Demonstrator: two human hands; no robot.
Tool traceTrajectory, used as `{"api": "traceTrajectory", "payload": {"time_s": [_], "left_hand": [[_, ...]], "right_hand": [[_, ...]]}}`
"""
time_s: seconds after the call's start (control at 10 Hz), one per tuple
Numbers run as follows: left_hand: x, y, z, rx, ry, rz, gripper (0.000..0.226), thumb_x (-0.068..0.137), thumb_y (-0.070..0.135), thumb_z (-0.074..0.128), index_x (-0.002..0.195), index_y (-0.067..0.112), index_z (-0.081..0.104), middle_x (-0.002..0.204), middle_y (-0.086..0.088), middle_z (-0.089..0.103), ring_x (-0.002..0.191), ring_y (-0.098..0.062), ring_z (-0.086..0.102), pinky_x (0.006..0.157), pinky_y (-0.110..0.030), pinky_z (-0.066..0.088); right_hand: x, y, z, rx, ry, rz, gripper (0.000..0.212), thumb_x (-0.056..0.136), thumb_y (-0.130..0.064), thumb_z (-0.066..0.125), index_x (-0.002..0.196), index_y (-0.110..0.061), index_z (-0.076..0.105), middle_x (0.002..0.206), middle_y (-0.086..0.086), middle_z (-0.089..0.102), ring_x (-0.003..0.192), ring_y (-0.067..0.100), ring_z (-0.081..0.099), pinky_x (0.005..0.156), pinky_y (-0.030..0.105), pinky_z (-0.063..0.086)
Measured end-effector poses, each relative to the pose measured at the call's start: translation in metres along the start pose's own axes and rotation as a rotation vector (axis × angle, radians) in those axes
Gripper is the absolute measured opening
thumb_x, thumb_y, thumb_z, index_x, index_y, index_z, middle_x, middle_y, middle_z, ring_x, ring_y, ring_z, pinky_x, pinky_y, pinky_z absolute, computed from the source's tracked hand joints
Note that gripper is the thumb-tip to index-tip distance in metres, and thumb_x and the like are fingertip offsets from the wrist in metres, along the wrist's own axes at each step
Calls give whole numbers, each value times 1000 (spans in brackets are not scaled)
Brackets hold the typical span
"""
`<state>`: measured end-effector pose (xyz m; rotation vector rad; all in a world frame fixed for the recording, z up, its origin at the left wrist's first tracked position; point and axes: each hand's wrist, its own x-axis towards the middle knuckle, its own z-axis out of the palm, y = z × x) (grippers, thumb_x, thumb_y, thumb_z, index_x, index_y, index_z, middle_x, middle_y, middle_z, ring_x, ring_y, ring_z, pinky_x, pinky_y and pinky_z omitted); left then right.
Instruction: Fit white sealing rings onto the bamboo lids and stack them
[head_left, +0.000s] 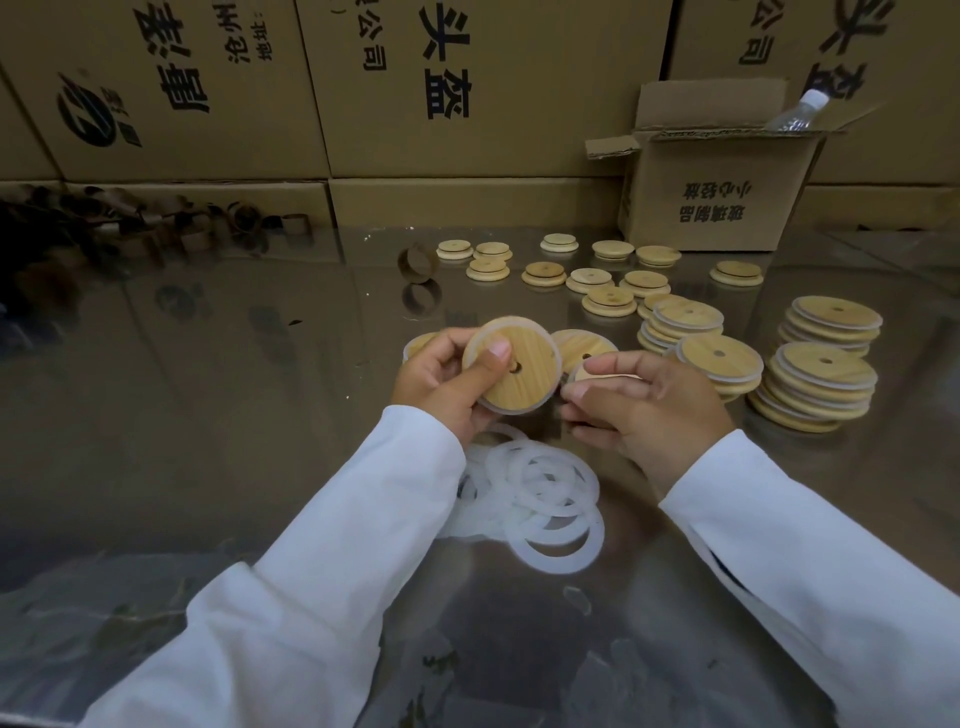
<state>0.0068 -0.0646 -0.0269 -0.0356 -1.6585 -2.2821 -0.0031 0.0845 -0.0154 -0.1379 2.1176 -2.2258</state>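
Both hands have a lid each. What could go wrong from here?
1. The finished stacks sit unevenly; setting the lid from the left hand on one could topple it.
2. The left sleeve overlaps the ring pile and may drag rings along.
3. The right hand grips a second lid, so neither hand can steady a stack.

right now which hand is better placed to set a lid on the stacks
Probably the right hand: it sits beside the stacks on the right, while the left hand holds its lid farther off.
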Motion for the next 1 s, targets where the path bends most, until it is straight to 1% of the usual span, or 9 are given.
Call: {"api": "traceTrajectory", "payload": {"time_s": [0.2,0.3,0.4,0.5,0.6,0.7,0.8,0.9,1.0], "left_hand": [[12,15,-19,49,344,246,12,72,29,70,84,26,66,85,4,70,90,-16,67,78,-32,54],[22,14,-21,144,486,236,6,81,20,68,87,23,66,79,11,67,69,6,64,62,-8,48],[30,8,-21,246,576,105,10,83,25,67,92,22,66,73,13,62,60,5,61,50,-8,43],[36,6,-24,286,612,-55,15,82,30,67,93,21,64,76,6,62,69,-9,57,61,-20,41],[42,2,-26,329,590,-120,27,82,32,67,102,15,65,87,0,61,71,-11,54,72,-26,37],[45,1,-28,343,573,-148,32,81,35,67,104,13,63,91,0,62,70,-8,52,65,-24,37],[47,-4,-29,382,592,-120,40,81,38,66,112,14,58,110,-2,60,87,-15,55,69,-23,39],[41,3,-25,417,645,40,29,83,36,64,105,22,51,117,-2,55,97,-15,54,76,-25,38],[27,12,-18,441,571,353,14,85,27,62,93,29,51,99,4,59,88,-1,56,71,-13,42]], "right_hand": [[-1,1,3,-73,19,-26,16,82,-3,62,82,-18,57,69,4,67,53,8,63,56,24,56],[-4,4,7,-155,8,-71,15,83,-6,61,82,-20,57,72,4,66,54,8,63,57,26,54],[-4,7,10,-177,-8,-65,15,84,-8,62,82,-22,57,75,4,67,58,13,64,65,34,56],[-2,10,9,-206,-18,-66,16,84,-9,62,82,-24,56,76,2,67,58,12,65,66,34,56],[-1,11,10,-213,-21,-71,15,84,-9,62,83,-23,57,74,1,67,57,11,65,64,33,54],[-1,13,11,-220,-29,-75,14,83,-8,62,84,-22,57,73,2,66,56,10,65,62,30,53],[-3,12,10,-228,-42,-82,14,84,-9,62,85,-22,57,74,2,67,56,10,65,62,31,53],[-3,3,8,-231,-20,-85,14,84,-8,62,85,-21,57,77,4,67,56,10,64,64,33,56],[-12,-16,-3,-67,83,-215,16,83,-3,60,85,-20,59,67,-1,68,57,10,64,62,31,55]]}}
